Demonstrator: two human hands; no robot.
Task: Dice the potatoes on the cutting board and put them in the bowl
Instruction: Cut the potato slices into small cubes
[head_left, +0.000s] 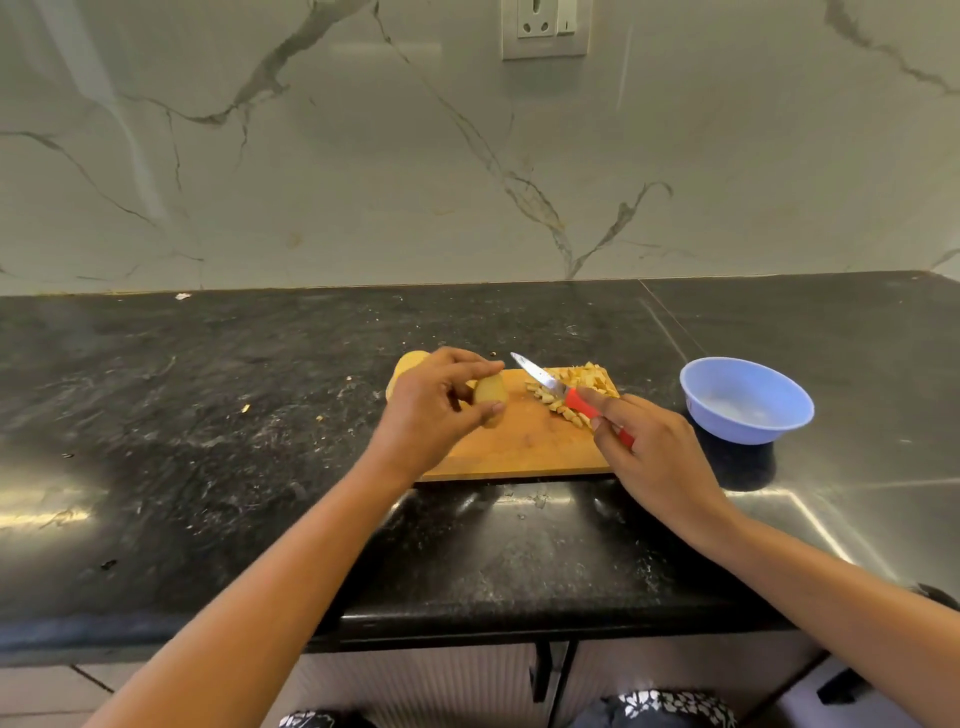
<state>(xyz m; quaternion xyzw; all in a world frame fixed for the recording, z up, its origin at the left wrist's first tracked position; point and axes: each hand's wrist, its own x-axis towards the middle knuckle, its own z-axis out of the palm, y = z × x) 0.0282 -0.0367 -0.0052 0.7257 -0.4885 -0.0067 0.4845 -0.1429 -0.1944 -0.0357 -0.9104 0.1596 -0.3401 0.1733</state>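
Task approx. mid-way, by the look of it. Far left, 1 whole potato lies at the cutting board's far-left corner, partly hidden behind the left hand, uncut as far as can be seen. The left hand's grip is closed round a 2nd potato, thumb & fingers pinching it low over the cutting board; whether it touches the wood can't be told. The board sits on the dark worktop.

Next right, 1 knife w/ red handle, blade pointing up-left over the board. The right hand has its grip wrapped on that handle. Under & behind the blade, 1 pile of diced potato on the board's far-right part; pieces too many & too small to count. Far right, 1 blue bowl stands on the worktop near the board, not touching it; no dice seen inside.

Done, as judged: some potato diced. Left: dice the 2 whole potatoes, then shift all dice to the bowl; transfer not begun.

Tally: 2 whole potatoes, 1 pile, 1 knife, 1 board, 1 bowl, 2 hands.
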